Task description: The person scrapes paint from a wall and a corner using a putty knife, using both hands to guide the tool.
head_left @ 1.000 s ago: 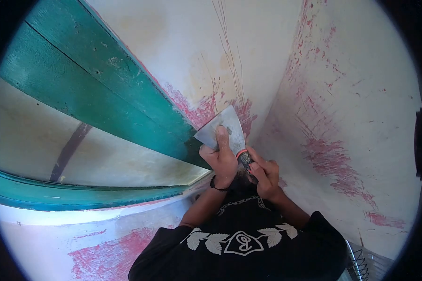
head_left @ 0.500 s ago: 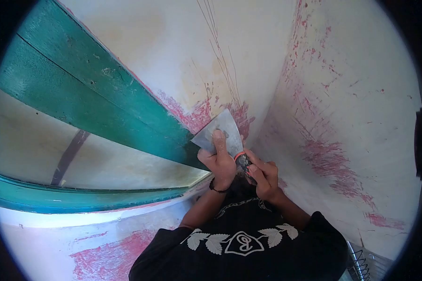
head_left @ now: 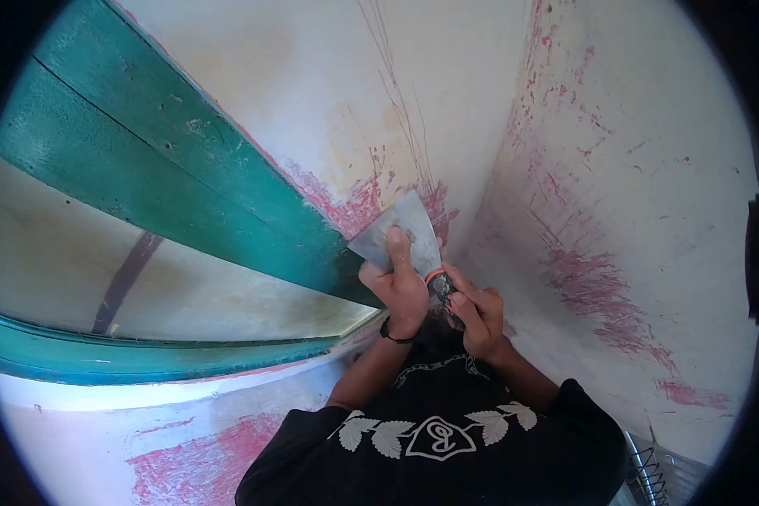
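Note:
A wide metal scraper (head_left: pixel 419 221) with a black and orange handle lies against the wall, its blade over a reddish scraped patch (head_left: pixel 358 207) beside the green frame. My left hand (head_left: pixel 401 291) grips the blade, with the thumb pressed flat on its face and the other fingers behind it. The handle is held in my right hand (head_left: pixel 478 319), its fingers wrapped round it. A dark bracelet circles my left wrist. The blade's far edge touches or nearly touches the wall; the exact contact cannot be made out.
A green wooden frame (head_left: pixel 169 160) runs diagonally on the left, with a lower green ledge (head_left: pixel 160 358). The right wall (head_left: pixel 666 194) has reddish scratched patches and meets the other wall in a corner. Dark wire coils (head_left: pixel 645 472) show at the lower right.
The scraper and both my hands have shifted slightly up and to the right. My grip on it looks the same.

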A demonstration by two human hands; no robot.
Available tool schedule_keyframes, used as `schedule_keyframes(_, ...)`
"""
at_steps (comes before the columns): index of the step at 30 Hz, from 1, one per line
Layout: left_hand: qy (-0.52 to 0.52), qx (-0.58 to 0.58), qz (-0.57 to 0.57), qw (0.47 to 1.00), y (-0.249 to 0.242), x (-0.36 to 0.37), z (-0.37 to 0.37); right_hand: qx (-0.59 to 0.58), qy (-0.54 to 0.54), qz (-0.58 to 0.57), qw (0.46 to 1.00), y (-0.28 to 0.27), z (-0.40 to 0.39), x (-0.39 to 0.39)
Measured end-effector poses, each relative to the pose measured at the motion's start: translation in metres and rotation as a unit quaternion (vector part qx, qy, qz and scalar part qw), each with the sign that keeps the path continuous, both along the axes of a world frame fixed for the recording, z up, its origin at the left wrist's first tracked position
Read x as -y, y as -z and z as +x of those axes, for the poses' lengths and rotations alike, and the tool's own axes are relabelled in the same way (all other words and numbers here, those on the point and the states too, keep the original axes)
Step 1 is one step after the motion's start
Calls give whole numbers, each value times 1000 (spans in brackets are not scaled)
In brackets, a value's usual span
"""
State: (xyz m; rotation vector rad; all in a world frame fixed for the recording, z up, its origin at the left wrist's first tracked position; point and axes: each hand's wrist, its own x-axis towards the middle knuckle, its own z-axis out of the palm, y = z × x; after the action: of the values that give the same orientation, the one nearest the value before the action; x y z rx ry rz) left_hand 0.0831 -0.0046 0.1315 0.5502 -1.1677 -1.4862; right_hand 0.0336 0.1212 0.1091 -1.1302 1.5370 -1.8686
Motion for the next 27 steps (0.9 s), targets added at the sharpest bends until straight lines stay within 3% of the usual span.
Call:
schedule_keyframes(5, -6, 12, -15, 1000, 11, 5, 4, -6, 14, 4, 1000, 4, 8, 2)
schedule_keyframes(8, -14, 1, -20, 1000, -6, 0, 4, -5, 11, 4, 1000, 8, 8, 2)
schedule_keyframes(11, -51, 16, -66, 996, 1, 10, -3, 179, -45, -36, 982, 7, 8, 3)
schedule_keyframes(15, -11, 13, -84, 996, -25, 18, -5, 141, -38, -75, 986, -14, 10, 5)
schedule_keyframes(18, -34, -19, -19, 999, -12, 8, -8, 63, -19, -53, 996, -12, 3, 1)
schedule_keyframes(21, 11, -61, 63, 996, -12, -10, 2, 24, -14, -35, 999, 2, 6, -13)
schedule_keyframes(24, -15, -51, 54, 997, 3, -4, 3, -9, 4, -42, 999, 17, 13, -12)
schedule_keyframes(27, -57, -19, -59, 996, 9, 11, -1, -19, 24, -58, 998, 15, 13, -1)
